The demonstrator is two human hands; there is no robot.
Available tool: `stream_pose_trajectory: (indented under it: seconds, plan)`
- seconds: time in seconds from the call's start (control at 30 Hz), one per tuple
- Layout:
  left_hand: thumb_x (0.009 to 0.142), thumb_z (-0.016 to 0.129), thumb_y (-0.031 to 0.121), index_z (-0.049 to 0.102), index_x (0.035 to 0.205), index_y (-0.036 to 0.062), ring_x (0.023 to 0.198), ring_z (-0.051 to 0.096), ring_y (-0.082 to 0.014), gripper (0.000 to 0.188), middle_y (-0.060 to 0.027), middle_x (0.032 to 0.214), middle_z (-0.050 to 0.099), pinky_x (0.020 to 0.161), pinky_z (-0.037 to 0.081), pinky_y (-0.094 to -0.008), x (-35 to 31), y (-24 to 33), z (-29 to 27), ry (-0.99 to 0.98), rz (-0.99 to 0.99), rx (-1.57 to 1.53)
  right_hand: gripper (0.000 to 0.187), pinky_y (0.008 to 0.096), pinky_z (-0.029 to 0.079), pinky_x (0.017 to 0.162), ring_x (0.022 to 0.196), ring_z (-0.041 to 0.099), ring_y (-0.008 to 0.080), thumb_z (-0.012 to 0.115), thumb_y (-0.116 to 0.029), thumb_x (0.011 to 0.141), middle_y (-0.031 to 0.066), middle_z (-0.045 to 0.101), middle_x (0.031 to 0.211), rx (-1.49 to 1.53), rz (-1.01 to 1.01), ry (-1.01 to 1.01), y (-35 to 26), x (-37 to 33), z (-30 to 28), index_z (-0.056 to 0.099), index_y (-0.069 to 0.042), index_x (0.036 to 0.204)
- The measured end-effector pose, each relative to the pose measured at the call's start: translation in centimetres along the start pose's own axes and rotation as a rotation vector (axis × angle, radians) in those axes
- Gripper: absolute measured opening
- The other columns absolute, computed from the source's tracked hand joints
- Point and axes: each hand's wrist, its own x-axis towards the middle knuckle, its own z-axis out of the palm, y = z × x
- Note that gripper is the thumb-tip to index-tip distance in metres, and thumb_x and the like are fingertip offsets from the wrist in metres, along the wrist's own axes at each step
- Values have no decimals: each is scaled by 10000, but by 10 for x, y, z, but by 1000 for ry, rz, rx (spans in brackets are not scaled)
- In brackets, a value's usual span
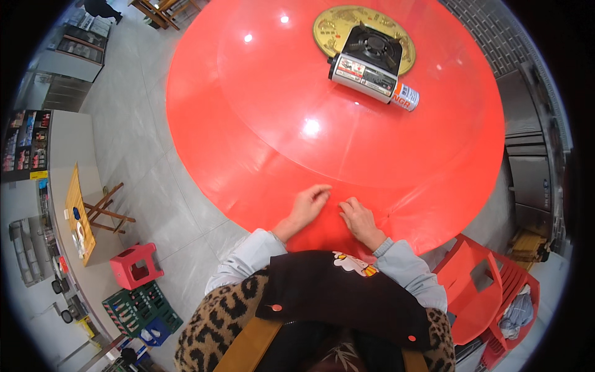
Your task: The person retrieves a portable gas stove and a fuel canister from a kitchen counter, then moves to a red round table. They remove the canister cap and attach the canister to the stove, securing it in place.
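Near my edge of a round table covered in a shiny red plastic cloth point(273, 111), both my hands are over the cloth. My left hand point(305, 208) has its fingers loosely bent and apart, pointing toward the right, and nothing shows in it. A small gap separates it from my right hand point(360, 221), whose fingers are slightly curled and spread, also holding nothing visible. Whether the fingertips touch the cloth is hard to tell. Creases run through the cloth beside my right hand.
At the far side, a portable gas stove point(374, 53) overlaps a round gold disc point(322, 31), with a spray-type can point(405, 97) beside it. Red plastic chairs point(474, 291) stand at right. A red stool point(133, 265), a green crate point(133, 310) and a folding wooden table point(79, 214) are at left.
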Motion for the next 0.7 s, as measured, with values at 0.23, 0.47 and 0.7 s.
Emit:
stream_pose_trajectory:
  seconds: [0.23, 0.47, 0.7]
  plan:
    - [842, 723, 128, 658, 1125, 20, 897, 645, -205, 309, -102, 1020, 657, 791, 520, -306, -19, 16, -21, -214, 259, 108, 224, 253, 496, 544, 696, 631, 140, 606, -207, 943, 52, 632, 856, 1058, 512, -51, -47, 24, -1, 562, -28, 1071]
    - [859, 689, 88, 671, 1093, 17, 878, 664, -172, 246, -102, 995, 687, 772, 535, -295, -46, 15, -50, -117, 199, 225, 311, 252, 489, 520, 740, 629, 119, 623, -234, 931, 62, 635, 944, 844, 447, -167, -17, 41, -26, 551, -64, 1181]
    - [884, 683, 115, 662, 1088, -34, 887, 655, -119, 254, -73, 971, 695, 773, 532, -268, -85, -8, -49, 290, -188, -127, 617, 464, 471, 892, 1223, 488, 253, 685, -246, 868, 150, 428, 1401, 428, 456, 764, 131, 150, -131, 407, -94, 1398]
